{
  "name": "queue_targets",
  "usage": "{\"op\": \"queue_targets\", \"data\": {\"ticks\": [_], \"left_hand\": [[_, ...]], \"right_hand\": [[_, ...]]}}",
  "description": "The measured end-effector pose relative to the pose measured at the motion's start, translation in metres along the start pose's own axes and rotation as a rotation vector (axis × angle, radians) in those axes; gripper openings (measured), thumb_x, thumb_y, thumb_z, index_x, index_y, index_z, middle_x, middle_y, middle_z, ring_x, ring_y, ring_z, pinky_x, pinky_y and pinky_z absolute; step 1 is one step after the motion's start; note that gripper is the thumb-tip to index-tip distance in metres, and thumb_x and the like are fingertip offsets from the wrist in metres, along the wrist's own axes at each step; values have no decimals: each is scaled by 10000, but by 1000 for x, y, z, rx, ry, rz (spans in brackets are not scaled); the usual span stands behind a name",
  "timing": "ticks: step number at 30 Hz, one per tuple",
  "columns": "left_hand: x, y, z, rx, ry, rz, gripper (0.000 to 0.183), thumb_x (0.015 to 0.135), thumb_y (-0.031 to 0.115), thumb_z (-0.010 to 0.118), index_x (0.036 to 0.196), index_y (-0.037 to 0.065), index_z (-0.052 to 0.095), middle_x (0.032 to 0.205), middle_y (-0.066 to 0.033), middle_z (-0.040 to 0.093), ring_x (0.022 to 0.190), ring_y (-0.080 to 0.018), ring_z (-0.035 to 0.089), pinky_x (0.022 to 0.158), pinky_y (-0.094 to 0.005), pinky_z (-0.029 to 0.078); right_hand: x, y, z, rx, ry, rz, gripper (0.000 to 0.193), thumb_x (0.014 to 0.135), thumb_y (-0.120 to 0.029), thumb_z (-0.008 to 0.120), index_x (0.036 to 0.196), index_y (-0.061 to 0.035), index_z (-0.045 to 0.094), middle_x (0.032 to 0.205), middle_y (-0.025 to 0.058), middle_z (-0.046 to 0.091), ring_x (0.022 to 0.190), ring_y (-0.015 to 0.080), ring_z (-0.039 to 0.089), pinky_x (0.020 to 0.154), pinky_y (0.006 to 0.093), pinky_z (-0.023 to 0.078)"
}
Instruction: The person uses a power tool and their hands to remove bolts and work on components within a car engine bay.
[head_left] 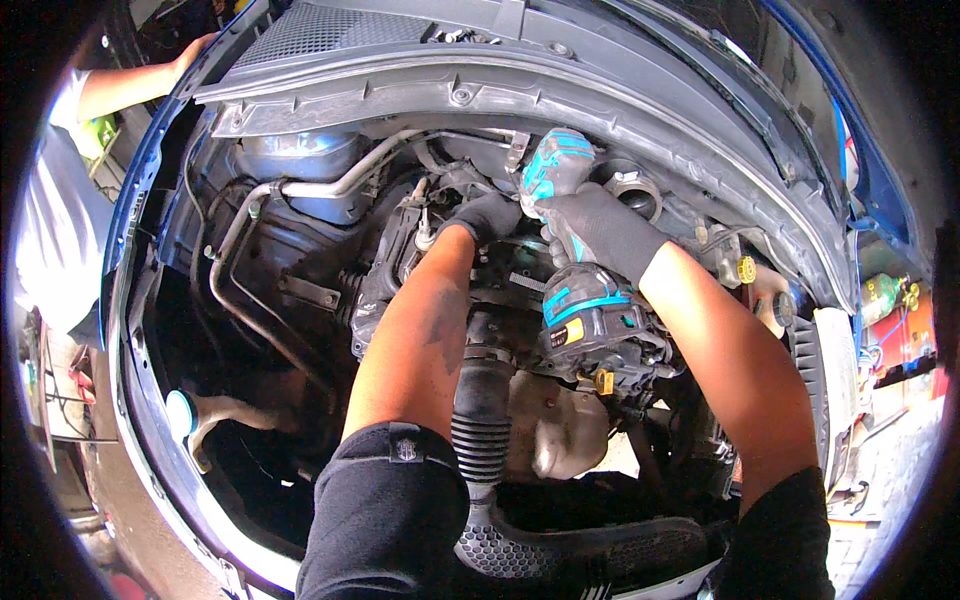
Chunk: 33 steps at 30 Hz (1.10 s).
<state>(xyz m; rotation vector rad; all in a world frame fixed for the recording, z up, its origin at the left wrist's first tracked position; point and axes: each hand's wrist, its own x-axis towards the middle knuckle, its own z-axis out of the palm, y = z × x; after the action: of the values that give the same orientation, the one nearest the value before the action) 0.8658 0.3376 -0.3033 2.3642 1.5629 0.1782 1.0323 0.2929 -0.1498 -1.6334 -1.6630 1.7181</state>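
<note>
In my right hand (pixel 600 225), gloved in dark grey, is a cordless impact driver (pixel 557 165) in black and teal. My fingers wrap its grip, and its battery (pixel 590 310) hangs below, over the middle of the engine bay. The driver's head points away to the back left, and its tip is hard to make out. My left hand (pixel 490 218), in a dark glove, reaches down among the engine parts just left of the driver. Its fingers are hidden behind the hand. Close beside it lies the black engine cover (pixel 400 250).
A bent metal pipe (pixel 232 235) runs along the left of the bay. A ribbed black intake hose (pixel 482 420) lies between my arms. A yellow cap (pixel 746 268) and reservoir (pixel 772 290) sit at right, a blue-capped filler neck (pixel 182 413) at left. Another person (pixel 70 220) stands at far left, hand on the fender.
</note>
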Motion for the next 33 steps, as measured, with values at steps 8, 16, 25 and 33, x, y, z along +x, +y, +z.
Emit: {"op": "queue_targets", "data": {"ticks": [8, 16, 25, 33], "left_hand": [[-13, -11, 5, 46, 81, -49, 369, 913, 204, 430, 1122, 26, 677, 1166, -246, 651, 1082, -387, 643, 938, -448, 505], [-29, -30, 5, 329, 273, 222, 176, 812, 127, 569, 880, 19, 691, 898, -200, 691, 806, -355, 694, 680, -430, 555], [-22, -24, 8, -26, 339, 131, 214, 780, 135, 587, 936, 29, 687, 952, -172, 690, 895, -329, 678, 781, -400, 542], [-24, -18, 10, -336, 248, 107, 307, 690, 151, 636, 968, 43, 706, 985, -165, 707, 899, -330, 666, 768, -377, 519]], "right_hand": [[-7, -7, 6, -41, -40, -20, 275, 931, -280, 620, 1044, -36, 563, 749, 90, 605, 493, 201, 572, 450, 363, 505], [-25, -12, 4, 1, -96, -92, 264, 937, -290, 624, 1043, -55, 567, 754, 64, 603, 483, 167, 564, 440, 323, 496], [-26, 10, -12, 88, -77, -163, 246, 955, -266, 611, 1066, -49, 591, 796, 63, 635, 489, 157, 570, 423, 313, 491], [-36, 9, -21, 71, -80, -132, 249, 964, -256, 599, 1109, -54, 588, 827, 68, 654, 498, 155, 586, 411, 307, 507]]}}
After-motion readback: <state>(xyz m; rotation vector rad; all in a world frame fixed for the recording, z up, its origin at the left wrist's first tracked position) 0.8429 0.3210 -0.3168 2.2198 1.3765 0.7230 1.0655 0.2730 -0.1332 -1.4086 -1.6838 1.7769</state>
